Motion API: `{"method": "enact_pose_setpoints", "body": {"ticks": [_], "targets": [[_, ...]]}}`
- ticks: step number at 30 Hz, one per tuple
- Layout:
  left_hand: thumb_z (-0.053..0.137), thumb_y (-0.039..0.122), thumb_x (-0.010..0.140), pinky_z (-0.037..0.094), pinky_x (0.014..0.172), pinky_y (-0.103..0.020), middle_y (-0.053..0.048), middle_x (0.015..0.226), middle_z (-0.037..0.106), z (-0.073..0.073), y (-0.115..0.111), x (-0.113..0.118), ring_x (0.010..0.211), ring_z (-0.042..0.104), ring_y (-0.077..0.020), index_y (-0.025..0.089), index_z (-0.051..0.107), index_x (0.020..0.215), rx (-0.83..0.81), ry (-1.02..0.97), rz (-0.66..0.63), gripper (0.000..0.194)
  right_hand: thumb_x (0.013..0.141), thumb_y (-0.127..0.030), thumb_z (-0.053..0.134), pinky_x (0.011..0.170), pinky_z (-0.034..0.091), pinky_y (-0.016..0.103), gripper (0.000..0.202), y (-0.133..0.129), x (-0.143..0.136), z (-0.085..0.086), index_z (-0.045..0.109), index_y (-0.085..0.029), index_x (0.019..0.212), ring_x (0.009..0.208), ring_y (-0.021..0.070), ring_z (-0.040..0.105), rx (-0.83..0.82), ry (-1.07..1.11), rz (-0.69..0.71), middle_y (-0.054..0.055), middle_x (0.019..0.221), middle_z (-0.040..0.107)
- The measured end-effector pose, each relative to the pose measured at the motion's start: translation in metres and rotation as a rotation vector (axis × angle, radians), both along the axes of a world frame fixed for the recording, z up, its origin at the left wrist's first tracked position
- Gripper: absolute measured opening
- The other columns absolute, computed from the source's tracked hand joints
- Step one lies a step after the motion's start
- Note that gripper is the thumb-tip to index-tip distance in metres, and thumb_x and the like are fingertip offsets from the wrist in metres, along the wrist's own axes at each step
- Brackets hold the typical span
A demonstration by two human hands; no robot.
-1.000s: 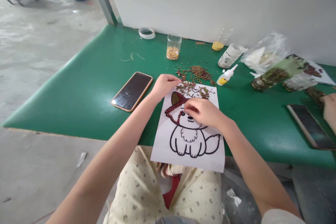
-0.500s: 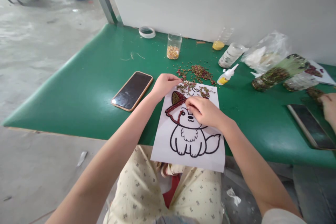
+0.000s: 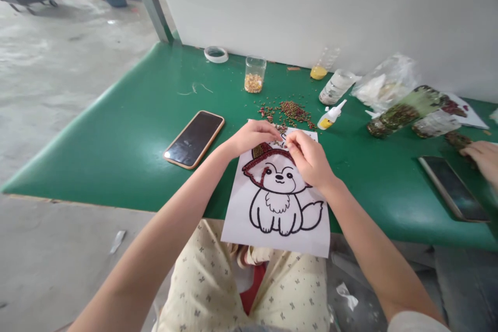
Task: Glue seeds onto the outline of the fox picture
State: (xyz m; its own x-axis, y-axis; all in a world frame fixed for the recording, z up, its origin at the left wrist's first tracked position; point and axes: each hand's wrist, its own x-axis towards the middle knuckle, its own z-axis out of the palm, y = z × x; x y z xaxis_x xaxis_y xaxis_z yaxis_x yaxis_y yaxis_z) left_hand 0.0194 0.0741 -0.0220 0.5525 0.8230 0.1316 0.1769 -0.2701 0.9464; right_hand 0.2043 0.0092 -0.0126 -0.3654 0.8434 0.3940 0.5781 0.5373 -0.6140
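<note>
A white paper (image 3: pixel 237 220) with a black outline drawing of a fox-like animal hangs partly over the table's front edge. Red and green beans cover parts of its head and ear. My left hand (image 3: pixel 254 135) lies over the paper's top left, its fingers stretched toward the beans there. Close beside it, my right hand (image 3: pixel 309 158) is above the drawing's head, thumb and forefinger pinched; whatever they hold is too small to name. Just past the paper is a pile of mixed beans (image 3: pixel 293 110), with a glue bottle (image 3: pixel 330 116) to its right.
A phone (image 3: pixel 194 139) lies left of the paper, another (image 3: pixel 453 187) at right near a person's hand (image 3: pixel 484 158). Behind stand a cup of corn kernels (image 3: pixel 254 75), a tape roll (image 3: pixel 216 54), plastic bottles (image 3: pixel 337 87) and a plastic bag (image 3: pixel 385 83).
My left hand has shifted right over the paper's top. My right hand has moved up from the face toward the top of the head, and the two hands are closer together.
</note>
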Motion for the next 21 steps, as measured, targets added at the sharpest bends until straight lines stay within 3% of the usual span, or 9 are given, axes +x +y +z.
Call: {"method": "enact_pose_setpoints", "body": {"ticks": [3,6,21], "targets": [[0.057,0.015,0.072,0.046,0.093,-0.033,-0.005,0.095,0.070,0.0032,-0.0035,0.0015,0.097,0.061,-0.0179,0.018,0.073,0.079,0.007,-0.018,-0.156,0.018,0.093,-0.023,0.040,0.066,0.037,0.028,0.013,0.0006,0.0010,0.0004,0.046,-0.021,0.082,0.072,0.0156,0.050,0.023,0.038,-0.067,0.001,0.074,0.052],[0.062,0.018,0.070,0.046,0.091,-0.034,-0.005,0.098,0.069,0.0024,-0.0066,0.0032,0.096,0.061,-0.0182,0.018,0.073,0.089,-0.036,-0.024,-0.201,0.022,0.093,-0.024,0.041,0.066,0.037,0.028,0.013,0.0013,0.0015,-0.0002,0.047,-0.021,0.082,0.072,0.0158,0.052,0.021,0.024,-0.092,0.002,0.076,0.056],[0.067,0.033,0.074,0.048,0.078,-0.030,-0.006,0.089,0.069,-0.0012,-0.0092,0.0055,0.083,0.062,-0.0159,0.016,0.072,0.087,-0.042,-0.008,-0.129,0.023,0.092,-0.023,0.044,0.068,0.040,0.029,0.010,0.0016,0.0017,-0.0016,0.051,-0.021,0.084,0.076,0.0164,0.055,-0.004,-0.031,-0.090,0.003,0.080,0.059]]}}
